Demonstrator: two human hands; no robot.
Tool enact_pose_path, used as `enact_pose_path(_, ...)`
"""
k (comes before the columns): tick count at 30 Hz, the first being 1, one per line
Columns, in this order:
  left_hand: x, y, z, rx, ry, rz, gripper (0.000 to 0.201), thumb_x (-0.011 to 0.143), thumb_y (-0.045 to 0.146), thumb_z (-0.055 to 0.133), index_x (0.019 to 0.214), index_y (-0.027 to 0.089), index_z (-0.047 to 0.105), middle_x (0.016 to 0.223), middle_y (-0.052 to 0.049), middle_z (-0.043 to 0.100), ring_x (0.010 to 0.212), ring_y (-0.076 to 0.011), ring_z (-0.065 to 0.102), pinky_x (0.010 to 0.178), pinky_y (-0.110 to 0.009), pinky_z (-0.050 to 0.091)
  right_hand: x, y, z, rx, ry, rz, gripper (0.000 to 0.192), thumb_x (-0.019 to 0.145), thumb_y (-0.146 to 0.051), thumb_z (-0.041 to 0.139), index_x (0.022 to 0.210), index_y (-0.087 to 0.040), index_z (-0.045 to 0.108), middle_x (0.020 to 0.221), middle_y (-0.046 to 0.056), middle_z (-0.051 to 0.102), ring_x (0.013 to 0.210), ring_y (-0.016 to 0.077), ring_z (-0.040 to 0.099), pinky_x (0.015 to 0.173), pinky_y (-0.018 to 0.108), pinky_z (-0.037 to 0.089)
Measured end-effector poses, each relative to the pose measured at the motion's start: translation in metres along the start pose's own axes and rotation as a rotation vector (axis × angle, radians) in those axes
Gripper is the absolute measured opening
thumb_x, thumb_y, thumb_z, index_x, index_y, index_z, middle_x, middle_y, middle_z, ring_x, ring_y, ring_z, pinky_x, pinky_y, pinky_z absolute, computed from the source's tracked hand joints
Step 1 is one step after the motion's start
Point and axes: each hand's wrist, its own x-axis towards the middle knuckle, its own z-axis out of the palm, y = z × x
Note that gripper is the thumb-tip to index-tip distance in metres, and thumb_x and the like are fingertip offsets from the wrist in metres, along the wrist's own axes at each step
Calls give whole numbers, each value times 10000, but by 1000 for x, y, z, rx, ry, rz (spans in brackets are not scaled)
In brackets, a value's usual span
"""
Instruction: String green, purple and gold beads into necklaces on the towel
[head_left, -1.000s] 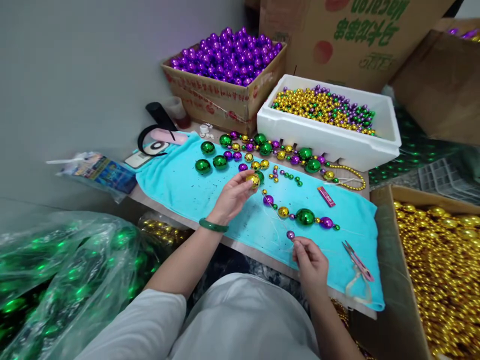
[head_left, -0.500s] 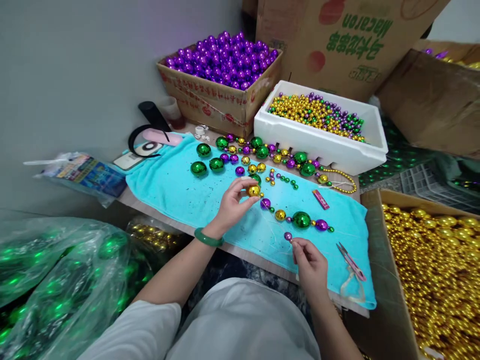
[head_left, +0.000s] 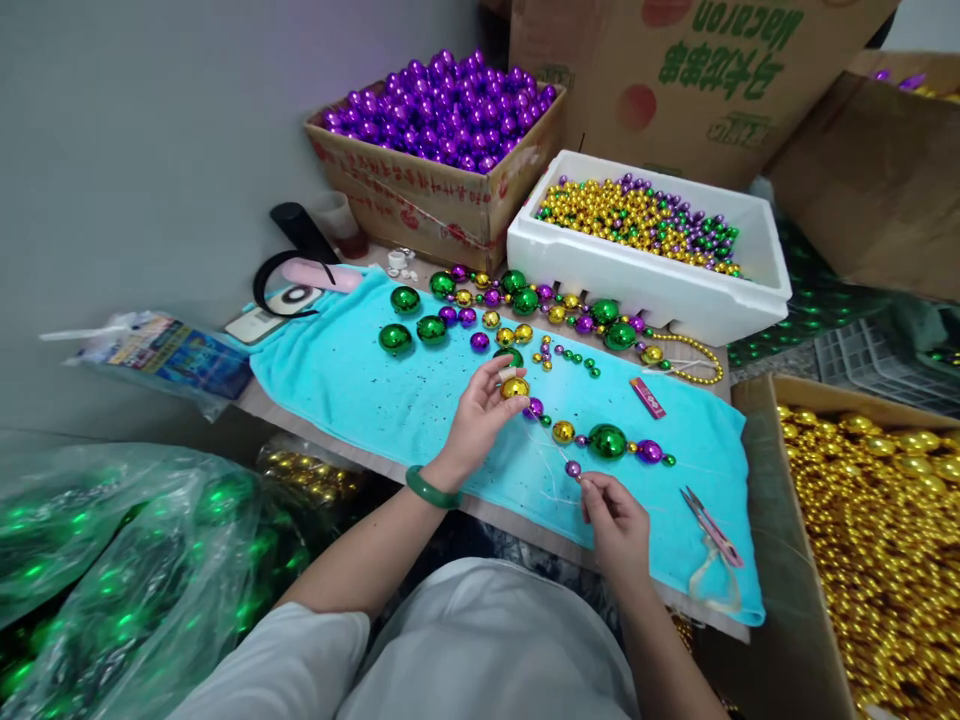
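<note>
Over the turquoise towel (head_left: pixel 360 385) at mid-frame, the left hand (head_left: pixel 480 415) pinches a gold bead (head_left: pixel 514 388) at the strand's (head_left: pixel 607 442) upper-left end, the right hand (head_left: pixel 619 520) pinches its thread below, and the strand's long axis runs rightward.

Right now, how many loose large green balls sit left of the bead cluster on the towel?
3, on the turquoise towel: one green ball farthest back, a second nearest the left edge, a third just right of it. More large green balls sit in the cluster by the foam box.
</note>
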Motion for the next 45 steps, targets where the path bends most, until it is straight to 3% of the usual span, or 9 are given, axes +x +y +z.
enact_pose_path(8, 3, 9, 0, -240, -55, -176, 401, 793, 336, 743, 1152, 208, 616, 1226, -90, 642, 1026, -192, 663, 914, -323, 515, 8, -3, 2, 52, -5, 53, 287, 809, -443, 609, 772, -164, 665, 518, -36, 473, 482, 96, 406, 459, 221, 342)
enact_pose_path(15, 6, 7, 2, -250, -46, -141, 371, 776, 230, 754, 1125, 211, 630, 1199, -69, 656, 1084, -195, 652, 943, -310, 510, 11, -3, -1, 78, -1, 64, 263, 806, -425, 615, 793, -169, 672, 535, -33, 489, 495, 101, 417, 479, 229, 351)
enact_pose_path(21, 3, 11, 3, -295, -74, -245, 340, 766, 265, 763, 1076, 184, 650, 1151, -80, 674, 1059, -208, 667, 912, -301, 532, 10, -3, -3, 101, -32, 69, 242, 815, -402, 604, 796, -169, 669, 531, -40, 478, 484, 93, 406, 468, 221, 335)
enact_pose_path(28, -20, 28, -20, -257, -96, -236, 389, 672, 303, 842, 1018, 228, 684, 1175, -54, 673, 1061, -214, 657, 871, -289, 552, -14, 0, 13, 127, -203, 43, 232, 876, -360, 549, 828, -163, 661, 590, -25, 515, 515, 90, 447, 497, 214, 365)
enact_pose_path(33, -27, 24, -34, -259, -44, -249, 429, 631, 302, 869, 1026, 256, 708, 1108, -38, 695, 933, -175, 676, 800, -277, 556, -19, 3, 19, 130, -194, 19, 252, 899, -364, 525, 821, -164, 655, 593, -24, 503, 519, 95, 453, 488, 210, 368)
enact_pose_path(39, -22, 17, -25, -199, -35, -199, 454, 654, 240, 846, 1087, 239, 708, 980, -29, 694, 788, -117, 635, 730, -249, 522, -11, 6, 9, 32, -134, -59, 269, 890, -380, 543, 798, -159, 665, 550, -29, 489, 479, 95, 448, 461, 208, 367)
enact_pose_path(45, -20, 20, -16, -236, -113, -231, 458, 644, 240, 851, 1081, 251, 714, 1065, -38, 679, 812, -124, 631, 737, -258, 519, -9, 5, -1, -23, -100, -81, 281, 882, -397, 549, 788, -160, 669, 540, -25, 500, 475, 99, 449, 457, 213, 374)
